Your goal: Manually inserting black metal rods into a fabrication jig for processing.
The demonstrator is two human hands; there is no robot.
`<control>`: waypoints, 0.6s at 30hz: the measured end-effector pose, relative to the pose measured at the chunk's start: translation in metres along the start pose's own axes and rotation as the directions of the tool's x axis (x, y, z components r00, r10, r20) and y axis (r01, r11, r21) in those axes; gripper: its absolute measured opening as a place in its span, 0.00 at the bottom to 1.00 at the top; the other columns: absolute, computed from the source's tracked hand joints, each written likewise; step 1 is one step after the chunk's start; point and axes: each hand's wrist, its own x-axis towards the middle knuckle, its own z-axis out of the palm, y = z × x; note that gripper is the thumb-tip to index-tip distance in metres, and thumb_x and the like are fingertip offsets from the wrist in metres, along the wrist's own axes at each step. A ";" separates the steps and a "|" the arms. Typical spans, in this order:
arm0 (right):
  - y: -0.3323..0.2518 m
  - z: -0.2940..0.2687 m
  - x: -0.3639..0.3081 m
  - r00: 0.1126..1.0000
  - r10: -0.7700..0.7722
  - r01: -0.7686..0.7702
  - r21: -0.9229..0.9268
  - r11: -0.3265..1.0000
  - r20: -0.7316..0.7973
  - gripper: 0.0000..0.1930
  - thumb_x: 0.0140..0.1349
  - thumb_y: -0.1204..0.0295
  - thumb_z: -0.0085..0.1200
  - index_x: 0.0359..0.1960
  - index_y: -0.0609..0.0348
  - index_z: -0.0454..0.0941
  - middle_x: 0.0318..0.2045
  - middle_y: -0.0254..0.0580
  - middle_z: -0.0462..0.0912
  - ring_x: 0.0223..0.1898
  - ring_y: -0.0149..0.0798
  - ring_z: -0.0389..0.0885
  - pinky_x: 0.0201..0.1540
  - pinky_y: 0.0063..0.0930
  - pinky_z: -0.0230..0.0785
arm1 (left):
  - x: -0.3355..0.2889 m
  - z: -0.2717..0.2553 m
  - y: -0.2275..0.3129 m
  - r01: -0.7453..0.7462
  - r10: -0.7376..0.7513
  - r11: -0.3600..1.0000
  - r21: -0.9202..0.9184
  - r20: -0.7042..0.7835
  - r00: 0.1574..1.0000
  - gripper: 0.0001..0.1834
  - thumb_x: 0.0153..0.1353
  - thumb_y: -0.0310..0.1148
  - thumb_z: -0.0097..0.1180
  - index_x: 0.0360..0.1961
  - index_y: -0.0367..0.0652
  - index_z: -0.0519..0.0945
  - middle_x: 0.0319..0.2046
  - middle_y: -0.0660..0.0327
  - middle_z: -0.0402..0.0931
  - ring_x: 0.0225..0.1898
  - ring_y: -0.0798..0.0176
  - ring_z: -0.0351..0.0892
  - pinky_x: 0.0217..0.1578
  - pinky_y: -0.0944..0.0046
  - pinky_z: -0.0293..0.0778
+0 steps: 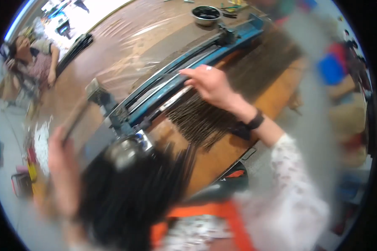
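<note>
My right hand (211, 83) is over the long blue metal fixture (197, 62), its fingers curled and the thumb and forefinger pinched at the rail. Whatever they pinch, if anything, is too small to make out. My left hand (65, 171), smeared by motion, is at the left beside a thin dark bar (76, 119) that runs up to the fixture's near end; whether it grips the bar is unclear. Many thin dark ridged rods (201, 119) lie side by side along the fixture's right side. Close to me is a blurred black bundle of long strands (125, 201).
A metal bowl (206, 16) with dark contents stands at the far side, near pliers (230, 8). Clear plastic sheeting covers the brown table (117, 50). Another person (35, 58) sits at the far left. A shiny round metal piece (125, 154) sits by the black bundle.
</note>
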 end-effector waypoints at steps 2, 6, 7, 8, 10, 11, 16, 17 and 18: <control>0.011 0.004 -0.010 0.974 0.132 -0.121 -0.072 0.990 0.185 0.11 0.62 0.77 0.58 0.46 0.57 0.80 0.33 0.47 0.82 0.37 0.49 0.82 0.37 0.37 0.75 | -0.005 -0.021 -0.021 0.095 -0.093 0.995 0.044 -0.040 0.995 0.14 0.66 0.23 0.54 0.52 0.37 0.77 0.42 0.45 0.79 0.43 0.43 0.79 0.44 0.54 0.74; -0.030 0.049 0.035 0.916 0.204 -0.294 0.231 0.928 0.347 0.07 0.65 0.74 0.57 0.42 0.60 0.81 0.35 0.43 0.86 0.38 0.41 0.86 0.39 0.32 0.77 | 0.003 -0.038 -0.027 -0.034 0.039 0.999 0.030 -0.157 0.987 0.11 0.64 0.22 0.55 0.48 0.35 0.79 0.38 0.47 0.79 0.39 0.45 0.79 0.40 0.55 0.74; -0.053 0.064 0.059 0.918 0.147 -0.285 0.354 0.891 0.368 0.07 0.65 0.73 0.58 0.42 0.60 0.82 0.35 0.41 0.87 0.38 0.38 0.86 0.39 0.31 0.77 | -0.001 -0.046 -0.022 -0.004 0.000 1.000 -0.030 -0.152 0.988 0.11 0.64 0.21 0.55 0.48 0.34 0.79 0.37 0.47 0.79 0.37 0.45 0.79 0.39 0.56 0.74; -0.070 0.081 0.078 0.886 0.133 -0.319 0.375 0.871 0.444 0.08 0.65 0.70 0.60 0.42 0.58 0.82 0.34 0.38 0.88 0.39 0.34 0.86 0.41 0.28 0.77 | -0.007 -0.048 -0.023 0.037 -0.043 0.998 -0.042 -0.139 0.989 0.12 0.64 0.21 0.55 0.48 0.35 0.78 0.37 0.46 0.79 0.37 0.45 0.79 0.39 0.56 0.74; -0.095 0.120 0.106 0.920 -0.132 -0.063 0.470 0.880 0.370 0.09 0.62 0.66 0.63 0.41 0.53 0.84 0.34 0.36 0.87 0.36 0.36 0.84 0.42 0.31 0.73 | -0.021 -0.056 -0.029 0.087 -0.093 0.995 -0.048 -0.137 0.986 0.12 0.64 0.21 0.54 0.49 0.35 0.78 0.37 0.46 0.79 0.37 0.45 0.79 0.39 0.56 0.74; -0.106 0.132 0.115 0.894 -0.184 -0.024 0.454 0.890 0.409 0.08 0.61 0.64 0.64 0.39 0.50 0.86 0.33 0.34 0.87 0.36 0.35 0.83 0.44 0.32 0.70 | -0.033 -0.060 -0.034 0.115 -0.123 0.991 -0.064 -0.124 0.985 0.12 0.64 0.21 0.54 0.49 0.35 0.78 0.36 0.46 0.79 0.36 0.45 0.79 0.39 0.56 0.73; -0.106 0.177 0.122 0.888 -0.335 0.194 0.405 0.893 0.313 0.06 0.58 0.60 0.66 0.32 0.44 0.88 0.31 0.32 0.85 0.41 0.32 0.80 0.54 0.32 0.57 | -0.108 -0.072 -0.075 0.337 -0.337 0.941 0.016 -0.022 0.941 0.13 0.66 0.23 0.54 0.51 0.36 0.78 0.33 0.45 0.77 0.31 0.46 0.77 0.35 0.57 0.72; -0.111 0.178 0.124 0.877 -0.326 0.190 0.369 0.910 0.352 0.06 0.57 0.60 0.66 0.31 0.43 0.89 0.31 0.32 0.84 0.43 0.31 0.79 0.57 0.32 0.54 | -0.115 -0.072 -0.077 0.346 -0.346 0.938 0.014 -0.023 0.938 0.13 0.66 0.23 0.54 0.51 0.36 0.78 0.33 0.45 0.77 0.31 0.46 0.77 0.35 0.57 0.72; -0.116 0.180 0.128 0.857 -0.337 0.174 0.397 0.901 0.389 0.07 0.57 0.60 0.66 0.31 0.46 0.88 0.31 0.32 0.83 0.43 0.32 0.78 0.58 0.38 0.53 | -0.121 -0.069 -0.080 0.368 -0.369 0.930 -0.012 -0.019 0.929 0.13 0.66 0.24 0.54 0.51 0.36 0.78 0.32 0.45 0.77 0.31 0.46 0.76 0.35 0.57 0.72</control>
